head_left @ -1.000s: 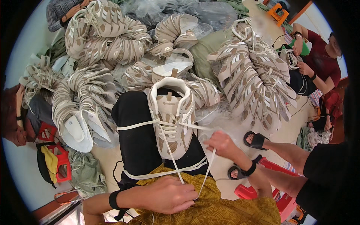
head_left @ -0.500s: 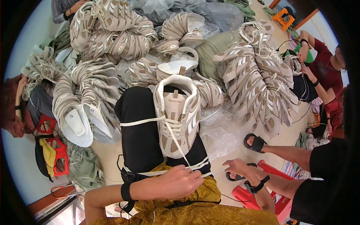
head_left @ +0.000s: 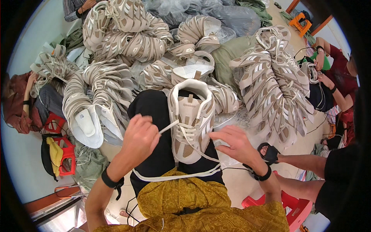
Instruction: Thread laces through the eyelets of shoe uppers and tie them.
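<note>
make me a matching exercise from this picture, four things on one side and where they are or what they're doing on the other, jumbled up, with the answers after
Column one
1. left hand
2. right hand
3. nearest shoe upper
4. orange stool

Column two
a. resting on the lap, over black trousers
b. at the upper right of the picture
c. gripping a white lace, left of the nearest shoe upper
d. just right of the nearest shoe upper

Right pairs: 1-c, 2-d, 3-a, 4-b
</note>
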The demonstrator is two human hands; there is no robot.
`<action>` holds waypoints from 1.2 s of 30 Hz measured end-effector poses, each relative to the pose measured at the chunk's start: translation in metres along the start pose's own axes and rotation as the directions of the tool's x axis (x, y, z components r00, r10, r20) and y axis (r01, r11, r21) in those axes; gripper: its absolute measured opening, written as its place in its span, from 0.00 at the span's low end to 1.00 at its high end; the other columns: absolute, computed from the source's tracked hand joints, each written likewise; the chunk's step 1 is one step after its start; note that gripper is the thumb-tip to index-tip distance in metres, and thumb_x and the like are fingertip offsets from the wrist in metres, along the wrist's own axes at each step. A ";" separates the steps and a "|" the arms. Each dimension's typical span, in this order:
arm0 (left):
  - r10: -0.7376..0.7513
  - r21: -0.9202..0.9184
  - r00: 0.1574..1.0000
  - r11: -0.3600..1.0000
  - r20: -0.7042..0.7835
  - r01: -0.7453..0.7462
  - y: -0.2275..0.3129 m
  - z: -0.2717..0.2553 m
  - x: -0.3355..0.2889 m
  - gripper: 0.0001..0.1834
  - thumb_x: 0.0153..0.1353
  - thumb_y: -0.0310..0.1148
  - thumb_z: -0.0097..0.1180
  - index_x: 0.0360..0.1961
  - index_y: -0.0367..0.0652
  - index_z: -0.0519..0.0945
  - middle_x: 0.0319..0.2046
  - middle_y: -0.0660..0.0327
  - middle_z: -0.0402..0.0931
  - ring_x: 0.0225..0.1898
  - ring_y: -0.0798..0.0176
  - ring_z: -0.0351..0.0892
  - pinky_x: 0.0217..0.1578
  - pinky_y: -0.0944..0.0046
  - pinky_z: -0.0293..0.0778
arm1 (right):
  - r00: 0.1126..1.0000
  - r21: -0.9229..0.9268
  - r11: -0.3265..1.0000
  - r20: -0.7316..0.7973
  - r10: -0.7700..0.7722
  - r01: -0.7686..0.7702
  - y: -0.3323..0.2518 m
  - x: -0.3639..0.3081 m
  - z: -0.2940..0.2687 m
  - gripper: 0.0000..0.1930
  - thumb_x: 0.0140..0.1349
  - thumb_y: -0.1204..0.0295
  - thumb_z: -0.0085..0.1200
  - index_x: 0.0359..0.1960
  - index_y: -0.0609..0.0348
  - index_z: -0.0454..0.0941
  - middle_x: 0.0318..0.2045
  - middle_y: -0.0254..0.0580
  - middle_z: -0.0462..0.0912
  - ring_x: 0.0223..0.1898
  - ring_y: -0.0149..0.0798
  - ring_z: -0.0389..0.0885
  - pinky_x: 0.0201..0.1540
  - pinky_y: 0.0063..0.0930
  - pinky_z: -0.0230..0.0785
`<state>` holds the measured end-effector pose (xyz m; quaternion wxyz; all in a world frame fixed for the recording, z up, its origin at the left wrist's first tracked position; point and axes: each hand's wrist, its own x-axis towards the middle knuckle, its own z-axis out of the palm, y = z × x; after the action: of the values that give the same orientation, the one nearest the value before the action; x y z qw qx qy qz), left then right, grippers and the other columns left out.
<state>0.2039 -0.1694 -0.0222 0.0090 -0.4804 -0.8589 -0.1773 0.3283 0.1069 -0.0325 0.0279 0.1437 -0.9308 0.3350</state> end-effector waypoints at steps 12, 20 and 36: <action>0.092 -0.801 0.796 0.039 0.598 0.597 0.076 -0.040 -0.001 0.07 0.60 0.27 0.49 0.37 0.36 0.74 0.23 0.64 0.76 0.26 0.73 0.77 0.29 0.72 0.73 | 0.911 0.112 0.904 -0.073 -0.406 0.412 -0.019 0.044 0.052 0.19 0.36 0.76 0.59 0.37 0.54 0.77 0.18 0.30 0.73 0.24 0.34 0.72 0.35 0.29 0.61; -0.271 -0.627 0.960 0.736 0.074 0.256 0.029 0.008 0.023 0.06 0.56 0.23 0.51 0.35 0.37 0.77 0.25 0.58 0.77 0.25 0.70 0.76 0.27 0.70 0.72 | 0.749 0.793 0.489 -0.064 0.659 -0.362 0.052 -0.063 -0.042 0.16 0.45 0.78 0.59 0.39 0.63 0.79 0.23 0.33 0.79 0.21 0.25 0.71 0.26 0.18 0.63; 0.274 0.168 0.961 0.949 -0.030 -0.266 0.013 0.042 0.044 0.07 0.41 0.25 0.53 0.25 0.44 0.72 0.18 0.63 0.65 0.22 0.62 0.68 0.23 0.64 0.64 | 0.814 0.148 0.915 -0.418 0.403 -0.377 0.071 -0.005 -0.034 0.28 0.40 0.80 0.61 0.50 0.57 0.73 0.34 0.38 0.79 0.39 0.36 0.76 0.44 0.29 0.67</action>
<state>0.1980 -0.1141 -0.0498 0.0948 -0.5862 -0.7961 -0.1165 0.3108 0.1817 -0.0508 0.1639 -0.1285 -0.8994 0.3842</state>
